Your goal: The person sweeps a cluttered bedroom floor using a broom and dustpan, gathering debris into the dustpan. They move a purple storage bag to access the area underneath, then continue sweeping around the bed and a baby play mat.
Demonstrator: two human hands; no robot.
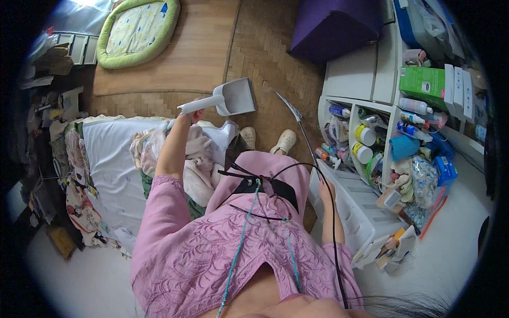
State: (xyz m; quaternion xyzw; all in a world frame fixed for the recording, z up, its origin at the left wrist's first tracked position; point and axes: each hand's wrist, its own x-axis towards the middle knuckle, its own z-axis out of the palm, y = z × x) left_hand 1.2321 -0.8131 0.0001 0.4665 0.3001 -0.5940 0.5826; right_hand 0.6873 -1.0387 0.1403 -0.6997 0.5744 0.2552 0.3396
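My left hand (195, 115) holds a white plastic dustpan (240, 97) by its thick handle, over the edge of a cloth-covered bed. The pan reaches out above the parquet floor, with a grey lip at its far edge. On the right, beside a white plastic drawer unit, my right hand (327, 190) is closed round the upper end of a long thin handle. At the handle's far end is a narrow grey head, seen edge-on, that looks like a broom (292, 106). A black cable crosses in front of me close to the right hand and partly hides its grip.
Rumpled blankets (199, 155) lie on the bed at left. A green-rimmed padded baby nest (171, 43) rests on a wood-look floor panel. Further right stand a purple seat (338, 31), white shelves (356, 101) holding bottles, and the drawer unit (358, 222). Cream clogs (287, 140) are on my feet.
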